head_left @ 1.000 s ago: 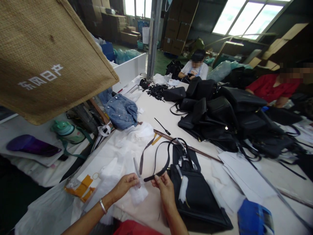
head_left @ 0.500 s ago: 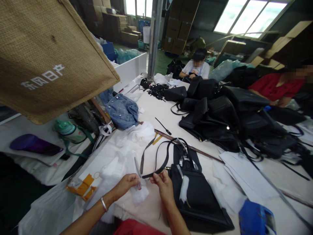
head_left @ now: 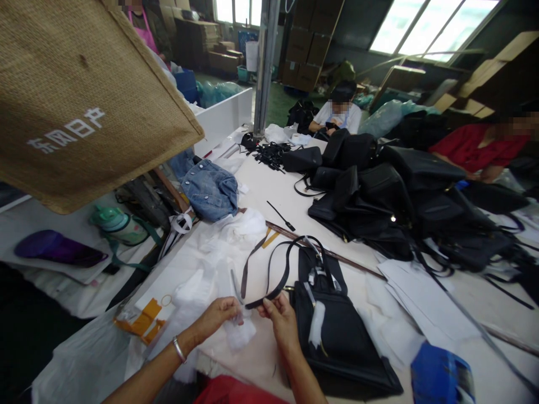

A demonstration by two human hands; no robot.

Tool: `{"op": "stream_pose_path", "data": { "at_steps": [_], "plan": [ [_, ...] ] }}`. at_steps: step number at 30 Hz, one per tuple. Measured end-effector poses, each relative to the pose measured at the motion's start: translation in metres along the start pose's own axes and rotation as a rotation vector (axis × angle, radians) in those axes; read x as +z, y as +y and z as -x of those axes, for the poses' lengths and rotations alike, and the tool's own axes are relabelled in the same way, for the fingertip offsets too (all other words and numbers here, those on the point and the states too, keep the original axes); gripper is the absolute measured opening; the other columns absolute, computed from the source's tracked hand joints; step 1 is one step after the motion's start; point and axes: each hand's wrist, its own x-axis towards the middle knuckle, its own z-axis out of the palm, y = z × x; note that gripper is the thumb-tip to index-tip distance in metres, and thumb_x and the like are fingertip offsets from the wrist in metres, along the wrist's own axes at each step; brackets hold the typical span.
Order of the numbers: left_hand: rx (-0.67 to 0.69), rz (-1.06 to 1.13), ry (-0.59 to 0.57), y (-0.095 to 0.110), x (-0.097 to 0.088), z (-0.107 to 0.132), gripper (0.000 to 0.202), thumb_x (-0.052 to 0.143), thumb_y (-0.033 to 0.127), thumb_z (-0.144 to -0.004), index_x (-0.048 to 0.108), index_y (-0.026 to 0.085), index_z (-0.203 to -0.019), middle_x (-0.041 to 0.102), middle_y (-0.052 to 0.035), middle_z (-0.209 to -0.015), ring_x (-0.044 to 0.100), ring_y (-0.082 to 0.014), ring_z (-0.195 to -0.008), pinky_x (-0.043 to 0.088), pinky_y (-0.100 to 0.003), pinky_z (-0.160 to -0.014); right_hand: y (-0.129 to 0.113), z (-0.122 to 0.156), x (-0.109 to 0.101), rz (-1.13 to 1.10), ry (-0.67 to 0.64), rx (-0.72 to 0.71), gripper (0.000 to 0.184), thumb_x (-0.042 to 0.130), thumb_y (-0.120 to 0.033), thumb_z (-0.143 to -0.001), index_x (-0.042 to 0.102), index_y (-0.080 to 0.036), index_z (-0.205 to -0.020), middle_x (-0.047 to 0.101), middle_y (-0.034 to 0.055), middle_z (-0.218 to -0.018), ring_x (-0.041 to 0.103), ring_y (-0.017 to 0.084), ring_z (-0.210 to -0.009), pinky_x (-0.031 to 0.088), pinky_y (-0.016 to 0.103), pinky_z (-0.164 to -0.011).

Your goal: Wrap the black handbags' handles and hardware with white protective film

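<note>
My right hand (head_left: 281, 321) pinches the free end of a black strap (head_left: 278, 280) that loops up from a black bag (head_left: 337, 331) lying flat on the white table (head_left: 269, 191) in front of me. My left hand (head_left: 219, 315) is closed on a piece of white tissue paper (head_left: 239, 334) just left of the strap end. A silver bracelet sits on my left wrist. The two hands are a few centimetres apart above the table's near edge.
A pile of black bags (head_left: 400, 196) fills the table's right half. White paper sheets (head_left: 416, 303), a denim garment (head_left: 209, 191), a thin wooden rod (head_left: 337, 258) and a blue packet (head_left: 440, 376) lie around. A burlap bag (head_left: 80, 95) hangs at upper left. Two people sit at the far side.
My right hand has lifted the strap end slightly and brought it closer to my left hand. The camera has shifted a little.
</note>
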Motion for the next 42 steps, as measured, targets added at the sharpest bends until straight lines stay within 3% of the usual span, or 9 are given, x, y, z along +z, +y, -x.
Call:
{"op": "stream_pose_path", "data": {
  "at_steps": [15, 19, 22, 26, 33, 42],
  "plan": [
    [0.008, 0.082, 0.129, -0.001, 0.011, -0.005, 0.027, 0.069, 0.039, -0.075, 0.055, 0.016, -0.077, 0.074, -0.0069, -0.075, 0.066, -0.0187, -0.068, 0.044, -0.028, -0.065, 0.015, -0.002, -0.001, 0.005, 0.1, 0.093, 0.03, 0.074, -0.043, -0.069, 0.06, -0.018, -0.076, 0.06, -0.0008, -0.068, 0.056, 0.014, -0.065, 0.043, 0.023, -0.06],
    [0.036, 0.02, 0.147, -0.001, 0.013, -0.007, 0.026, 0.069, 0.038, -0.075, 0.055, 0.016, -0.075, 0.07, -0.0026, -0.07, 0.063, -0.0166, -0.067, 0.042, -0.026, -0.065, 0.017, 0.004, 0.006, -0.046, 0.078, 0.173, 0.031, 0.077, -0.043, -0.066, 0.06, -0.018, -0.076, 0.061, -0.001, -0.068, 0.055, 0.013, -0.064, 0.044, 0.023, -0.06],
    [0.05, -0.083, 0.19, 0.0, 0.014, -0.006, 0.025, 0.067, 0.038, -0.076, 0.054, 0.017, -0.075, 0.065, 0.001, -0.065, 0.059, -0.0141, -0.062, 0.039, -0.025, -0.061, 0.02, 0.005, 0.007, -0.115, 0.13, 0.206, 0.035, 0.08, -0.043, -0.062, 0.061, -0.018, -0.077, 0.061, -0.0007, -0.069, 0.056, 0.013, -0.065, 0.045, 0.022, -0.059],
    [0.065, -0.174, 0.133, 0.009, 0.017, 0.001, 0.02, 0.058, 0.038, -0.083, 0.051, 0.019, -0.084, 0.071, -0.001, -0.075, 0.064, -0.0172, -0.071, 0.04, -0.027, -0.067, 0.019, 0.002, 0.001, -0.19, 0.199, 0.225, 0.039, 0.083, -0.044, -0.058, 0.063, -0.02, -0.082, 0.062, -0.0005, -0.073, 0.058, 0.014, -0.068, 0.047, 0.023, -0.06],
    [0.083, -0.371, 0.107, 0.02, 0.023, 0.003, 0.011, 0.049, 0.033, -0.086, 0.049, 0.022, -0.089, 0.074, 0.0004, -0.078, 0.064, -0.0176, -0.071, 0.04, -0.027, -0.067, 0.019, 0.0, 0.0, -0.162, 0.172, 0.234, 0.042, 0.083, -0.046, -0.056, 0.063, -0.019, -0.081, 0.06, -0.0007, -0.069, 0.058, 0.014, -0.064, 0.046, 0.023, -0.058],
    [0.078, -0.212, 0.055, 0.024, 0.028, -0.001, 0.022, 0.044, 0.04, -0.09, 0.05, 0.019, -0.087, 0.073, -0.0048, -0.084, 0.067, -0.019, -0.077, 0.046, -0.03, -0.075, 0.011, -0.006, -0.01, -0.103, 0.149, 0.175, 0.037, 0.081, -0.043, -0.06, 0.063, -0.018, -0.081, 0.058, -0.0019, -0.067, 0.055, 0.012, -0.064, 0.044, 0.021, -0.057]
  ]
}}
